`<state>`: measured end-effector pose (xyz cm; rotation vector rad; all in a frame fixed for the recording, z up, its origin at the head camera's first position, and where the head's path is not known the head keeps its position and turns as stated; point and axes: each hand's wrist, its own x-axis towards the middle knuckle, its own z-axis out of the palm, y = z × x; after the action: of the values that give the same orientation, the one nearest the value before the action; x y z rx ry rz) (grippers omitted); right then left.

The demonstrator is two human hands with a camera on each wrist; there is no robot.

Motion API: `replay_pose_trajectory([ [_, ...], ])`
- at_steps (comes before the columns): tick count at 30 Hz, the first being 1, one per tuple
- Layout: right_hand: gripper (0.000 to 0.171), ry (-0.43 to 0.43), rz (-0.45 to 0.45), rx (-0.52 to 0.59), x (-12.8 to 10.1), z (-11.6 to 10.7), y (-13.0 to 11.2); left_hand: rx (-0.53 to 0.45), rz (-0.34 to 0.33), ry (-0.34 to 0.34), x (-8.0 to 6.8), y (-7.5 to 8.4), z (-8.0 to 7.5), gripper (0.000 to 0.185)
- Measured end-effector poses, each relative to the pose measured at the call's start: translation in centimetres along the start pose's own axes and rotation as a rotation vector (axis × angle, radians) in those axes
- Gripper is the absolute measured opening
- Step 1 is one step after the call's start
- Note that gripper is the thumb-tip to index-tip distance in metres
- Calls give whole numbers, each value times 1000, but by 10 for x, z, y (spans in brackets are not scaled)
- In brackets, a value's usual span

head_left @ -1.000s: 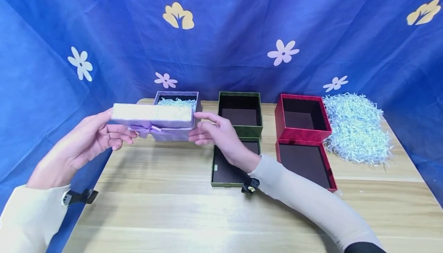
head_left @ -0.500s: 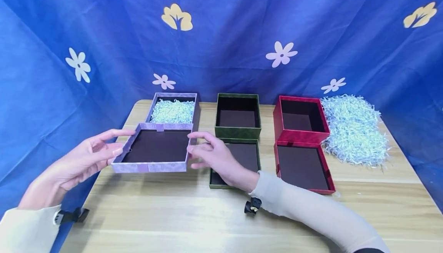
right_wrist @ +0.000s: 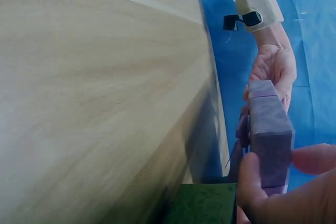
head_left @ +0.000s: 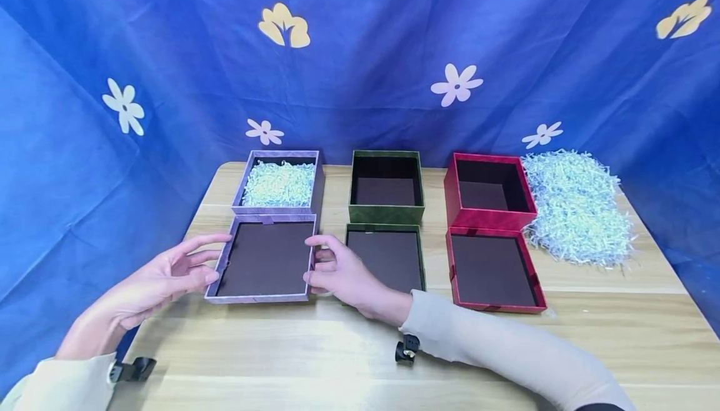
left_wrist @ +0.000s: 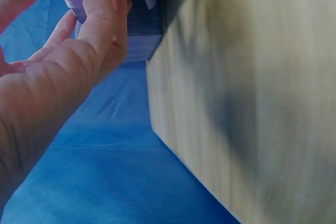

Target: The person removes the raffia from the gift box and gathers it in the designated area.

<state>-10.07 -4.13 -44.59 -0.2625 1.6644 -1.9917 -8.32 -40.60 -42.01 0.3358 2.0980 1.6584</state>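
Both hands hold the purple box lid [head_left: 264, 258], its dark inner side facing up. It lies just in front of the purple box [head_left: 318, 180], low over the table; whether it touches the wood I cannot tell. My left hand [head_left: 169, 277] grips the lid's left edge. On the right edge, my right hand [head_left: 349, 277] pinches the lid, thumb toward me. Blue-white shredded paper [head_left: 279, 184] fills part of the purple box. In the right wrist view, a bow [right_wrist: 242, 127] hangs under the lid's side [right_wrist: 270, 124].
A green box [head_left: 386, 213] with its upturned lid [head_left: 388, 258] stands right of the purple one. Farther right are a red box [head_left: 495, 219] and its lid [head_left: 495, 267]. A heap of shredded paper [head_left: 579, 211] lies at the right; a blue curtain [head_left: 360, 55] hangs behind.
Both hands have turned the purple lid over, from bow side toward me to inside up. They have brought it down and toward me, uncovering the view of the purple box.
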Motion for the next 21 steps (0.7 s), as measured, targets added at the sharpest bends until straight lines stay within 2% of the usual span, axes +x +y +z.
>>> replay_pose_trajectory([
  [5,70,-6,25,-117,4,3,3,-13,34,-17,5,-10,0,67],
  [9,81,35,40,-214,7,10,4,-54,39,-30,10,-20,0,69],
  [15,90,124,37,-279,9,23,13,-87,8,-39,10,-31,4,71],
  [21,87,181,29,-324,10,33,23,-76,-4,-35,10,-33,5,72],
])
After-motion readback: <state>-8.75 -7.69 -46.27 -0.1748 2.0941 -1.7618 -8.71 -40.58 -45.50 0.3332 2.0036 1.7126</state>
